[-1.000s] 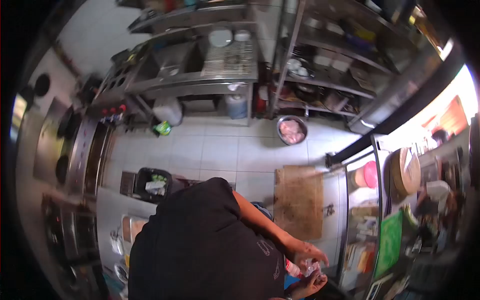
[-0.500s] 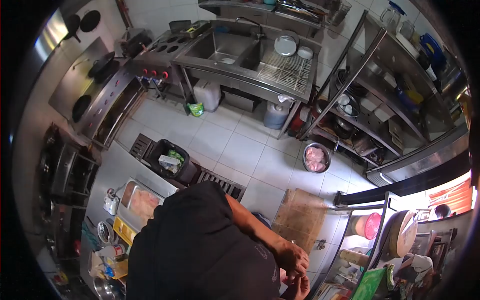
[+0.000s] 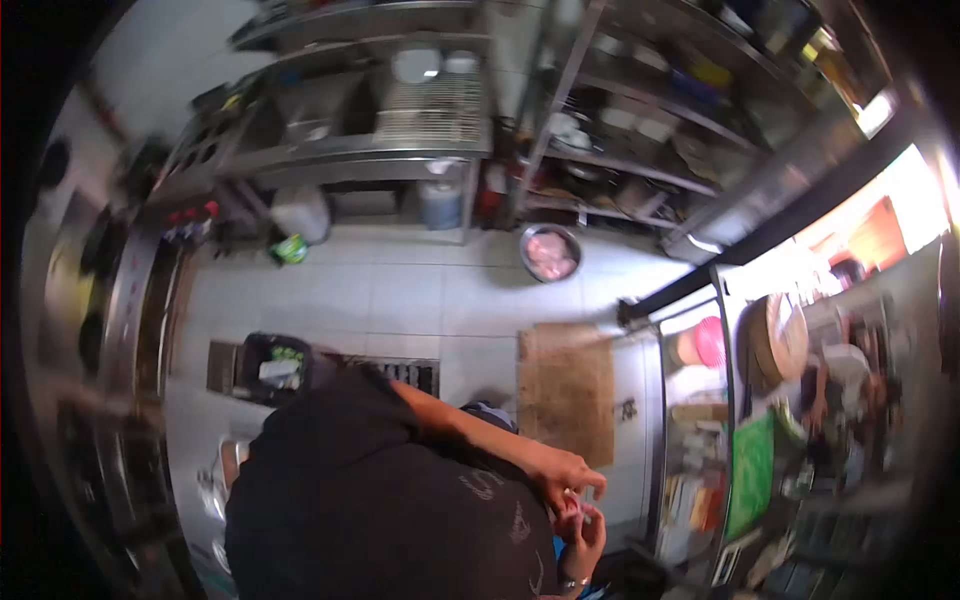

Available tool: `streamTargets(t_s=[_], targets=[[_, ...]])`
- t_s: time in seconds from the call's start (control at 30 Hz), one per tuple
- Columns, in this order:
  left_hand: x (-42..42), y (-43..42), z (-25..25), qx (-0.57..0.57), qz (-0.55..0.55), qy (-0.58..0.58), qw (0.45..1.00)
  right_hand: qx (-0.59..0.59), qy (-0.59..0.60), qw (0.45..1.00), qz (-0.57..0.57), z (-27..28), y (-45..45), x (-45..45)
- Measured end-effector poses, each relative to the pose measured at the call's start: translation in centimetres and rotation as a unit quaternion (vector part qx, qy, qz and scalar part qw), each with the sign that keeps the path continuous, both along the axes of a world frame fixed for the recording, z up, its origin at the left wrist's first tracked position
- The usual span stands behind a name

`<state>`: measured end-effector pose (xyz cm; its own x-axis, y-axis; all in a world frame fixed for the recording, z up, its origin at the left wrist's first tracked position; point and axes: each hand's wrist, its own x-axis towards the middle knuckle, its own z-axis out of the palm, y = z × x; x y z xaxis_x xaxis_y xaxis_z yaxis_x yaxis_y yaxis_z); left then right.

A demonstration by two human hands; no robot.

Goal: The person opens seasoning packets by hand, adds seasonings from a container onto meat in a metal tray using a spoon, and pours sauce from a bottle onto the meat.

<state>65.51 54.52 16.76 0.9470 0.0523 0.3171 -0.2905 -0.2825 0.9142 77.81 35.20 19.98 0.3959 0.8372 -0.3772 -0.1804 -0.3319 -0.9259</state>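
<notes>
Now our left hand (image 3: 565,475) and right hand (image 3: 584,543) meet at a small pinkish item (image 3: 572,505), seen more plainly between them than half a second ago, below the lower edge of the brown mat (image 3: 566,395); handling seems under way, though we cannot tell each hand's grip.

Sink (image 3: 312,118): and there's a white plate (image 3: 416,66), right up by the wire rack (image 3: 430,115)!
Tiles (image 3: 400,285): brown mat (image 3: 566,395) lying flat, black bin (image 3: 272,338) holding green scraps (image 3: 287,354).
Right side: pink basket (image 3: 711,342), then a green board (image 3: 752,475), blurred.
</notes>
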Motion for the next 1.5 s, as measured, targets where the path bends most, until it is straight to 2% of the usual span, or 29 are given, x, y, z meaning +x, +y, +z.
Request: streamTargets(t_s=[0.03,0.07,0.13,0.17,0.23,0.27,0.3,0.33,0.37,0.43,0.47,0.5,0.53,0.6,0.63,0.7,0.73,0.77,0.83,0.9,1.0,1.07,1.17,1.2,1.23,1.3,1.37,1.43,1.5], targets=[[0.0,-0.2,0.1,0.065,0.05,-0.068,0.994,0.004,0.06,0.998,-0.027,-0.3,-0.1,-0.2],[0.3,0.0,0.6,0.063,0.018,-0.076,0.995,-0.013,0.089,0.995,-0.051,-1.4,-0.5,-0.1],[1.0,0.3,1.8,0.134,-0.123,0.062,0.981,-0.027,0.12,0.99,-0.076,-2.5,-0.6,0.1],[1.0,0.4,2.0,0.139,-0.166,0.055,0.975,-0.041,0.156,0.985,-0.066,-2.9,-0.5,0.1],[1.5,0.1,2.1,0.149,-0.094,0.016,0.984,-0.031,0.141,0.986,-0.083,-3.2,-1.2,0.0],[2.0,-0.2,2.6,0.153,-0.141,0.002,0.978,-0.03,0.127,0.99,-0.05,-3.3,-1.6,0.1],[2.1,-0.7,3.4,0.134,-0.14,0.089,0.977,-0.023,0.123,0.988,-0.094,-3.5,-2.6,0.1],[2.6,-0.8,4.2,0.124,-0.133,0.178,0.967,-0.021,0.067,0.996,-0.059,-3.7,-3.3,0.2],[3.2,-0.8,4.7,0.136,-0.167,0.172,0.961,-0.024,0.012,0.999,-0.021,-3.8,-3.7,0.2],[4.1,-1.0,5.4,0.115,-0.144,0.232,0.955,-0.053,-0.036,0.996,-0.061,-1.2,-3.8,0.0],[4.8,-1.0,5.3,0.125,-0.159,0.238,0.95,0.001,-0.247,0.969,-0.029,-0.6,-4.2,0.4],[5.6,-1.1,4.9,0.135,-0.181,0.236,0.945,0.045,-0.449,0.892,0.007,0.0,-4.3,0.6],[6.1,-1.5,4.3,0.089,-0.167,0.25,0.949,0.038,-0.447,0.894,-0.015,0.3,-4.4,0.5],[7.2,-1.9,5.1,0.04,-0.171,0.322,0.93,-0.12,-0.222,0.967,-0.028,0.6,-4.7,-0.1],[7.5,-2.1,4.5,0.049,-0.187,0.325,0.926,-0.121,-0.216,0.968,-0.046,0.1,-4.9,-0.4],[8.3,-2.2,2.7,0.103,-0.243,0.24,0.934,-0.092,-0.042,0.986,-0.13,-2.1,-5.3,-0.6],[8.7,-2.5,4.1,0.191,-0.257,0.27,0.908,-0.069,-0.044,0.987,-0.135,-3.3,-5.6,-0.7],[8.8,-2.7,4.1,0.196,-0.267,0.272,0.904,-0.067,-0.039,0.986,-0.146,-4.4,-6.1,-0.8],[8.7,-2.7,3.9,0.231,-0.289,0.128,0.92,-0.04,0.006,0.985,-0.168,-4.6,-6.3,-0.8],[9.2,-2.9,3.5,0.249,-0.302,0.096,0.915,-0.074,-0.036,0.979,-0.184,-4.8,-6.8,-0.8],[10.0,-3.3,2.8,0.282,-0.323,0.086,0.899,-0.067,0.023,0.978,-0.196,-5.1,-7.5,-0.9],[10.4,-3.7,2.8,0.299,-0.368,0.099,0.875,-0.089,-0.086,0.974,-0.19,-3.5,-7.1,-0.9],[10.3,-3.5,1.5,0.368,-0.345,0.071,0.861,-0.048,-0.179,0.974,-0.133,-5.2,-7.5,-0.5],[10.4,-3.7,0.4,0.39,-0.341,0.071,0.853,0.0,-0.207,0.964,-0.169,-5.7,-7.6,-1.1],[10.5,-5.3,2.8,0.437,-0.326,0.143,0.826,0.012,-0.228,0.96,-0.16,-4.9,-8.0,-1.3],[10.7,-6.1,2.1,0.333,-0.341,0.112,0.872,0.009,-0.269,0.95,-0.158,-6.1,-8.3,-1.2],[11.5,-7.5,2.2,0.347,-0.345,0.209,0.847,-0.017,-0.281,0.943,-0.178,-8.5,-8.6,-1.6],[13.3,-6.5,-2.3,0.256,-0.365,0.31,0.84,-0.037,-0.275,0.936,-0.218,-8.6,-9.4,-1.8],[15.1,-7.6,-2.4,0.22,-0.406,0.355,0.813,-0.08,-0.327,0.916,-0.218,-9.1,-10.1,-2.4]])
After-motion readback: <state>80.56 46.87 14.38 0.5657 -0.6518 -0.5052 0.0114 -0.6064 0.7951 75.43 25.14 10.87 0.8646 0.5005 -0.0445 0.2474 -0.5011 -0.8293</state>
